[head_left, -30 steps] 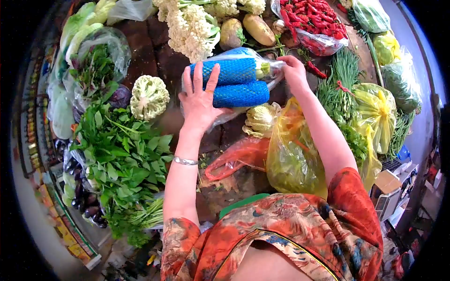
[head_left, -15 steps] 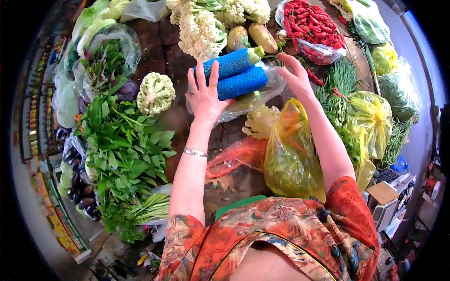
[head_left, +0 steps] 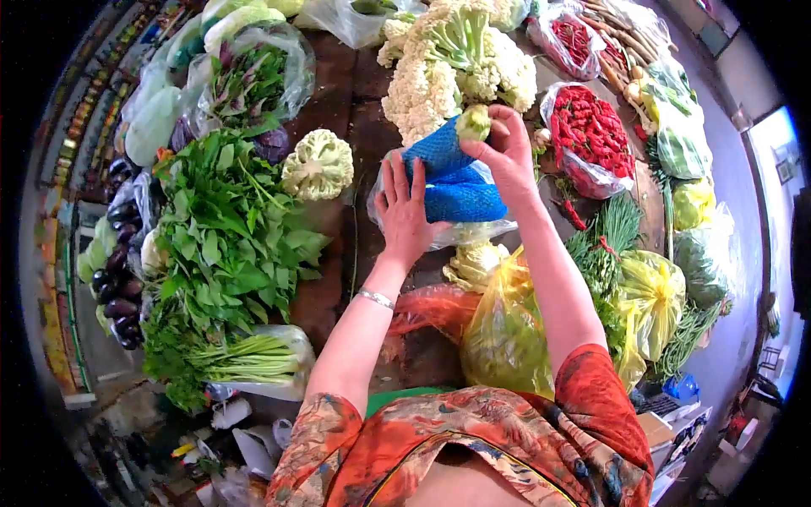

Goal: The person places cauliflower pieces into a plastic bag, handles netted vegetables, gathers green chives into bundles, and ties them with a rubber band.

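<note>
Two long vegetables in blue mesh sleeves lie side by side in front of me on a clear plastic bag. From the upper sleeve sticks a pale green, blunt end; the vegetable's exact kind is hidden. My right hand pinches that end between thumb and fingers. Stretched out over the sleeves' left ends is my left hand, its thumb beside the lower sleeve. Cauliflower heads sit just beyond the sleeves.
Leafy greens and a single cauliflower lie to the left, with eggplants at the edge. Bagged red chillies are at the right. A yellow bag stands near my right forearm, beside a red bag.
My right hand has moved from beside the sleeves onto the pale green end, and that end is tilted up. The left hand stays on the sleeves. The view has shifted.
</note>
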Demonstrator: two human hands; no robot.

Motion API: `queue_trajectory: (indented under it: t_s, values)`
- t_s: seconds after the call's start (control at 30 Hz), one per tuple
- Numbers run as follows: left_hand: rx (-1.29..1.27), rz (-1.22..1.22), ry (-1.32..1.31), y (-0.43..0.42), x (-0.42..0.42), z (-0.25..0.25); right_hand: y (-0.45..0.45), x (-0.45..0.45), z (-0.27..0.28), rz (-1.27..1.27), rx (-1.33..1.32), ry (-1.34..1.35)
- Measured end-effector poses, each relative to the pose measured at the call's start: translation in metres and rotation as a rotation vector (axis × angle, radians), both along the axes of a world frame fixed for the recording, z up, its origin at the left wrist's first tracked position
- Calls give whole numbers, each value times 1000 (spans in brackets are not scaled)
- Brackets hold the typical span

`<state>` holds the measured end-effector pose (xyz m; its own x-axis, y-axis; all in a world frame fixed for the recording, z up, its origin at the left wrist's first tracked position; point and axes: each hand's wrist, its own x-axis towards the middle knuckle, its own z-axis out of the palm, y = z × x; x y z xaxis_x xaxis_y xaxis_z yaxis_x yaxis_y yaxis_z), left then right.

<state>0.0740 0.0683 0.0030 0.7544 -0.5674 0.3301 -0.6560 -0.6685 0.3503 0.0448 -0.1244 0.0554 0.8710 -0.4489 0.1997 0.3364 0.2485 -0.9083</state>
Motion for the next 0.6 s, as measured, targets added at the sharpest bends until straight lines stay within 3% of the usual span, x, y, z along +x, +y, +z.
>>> queue_trajectory:
  t_s: [0.07,0.13,0.23,0.33,0.4,0.47,0.53,0.6]
  values:
    - [-6,3,8,0,0,-1,-1,3,27,-9,-91,-31]
    - [41,22,69,-1,2,-1,3,7,56,-218,-491,-127]
    - [-73,-48,20,4,5,-14,16,5,107,-232,-699,-71]
    - [-179,-104,-36,11,7,-25,29,38,63,-194,-906,32]
    - [-273,-106,-85,13,4,-29,42,51,-2,-3,-833,84]
    - [-179,-166,-169,14,2,-30,43,52,-37,83,-1085,39]
    - [-31,-132,-127,10,1,-24,44,53,-41,105,-975,2]
    - [-67,-164,-96,10,6,-26,39,52,-40,74,-856,63]
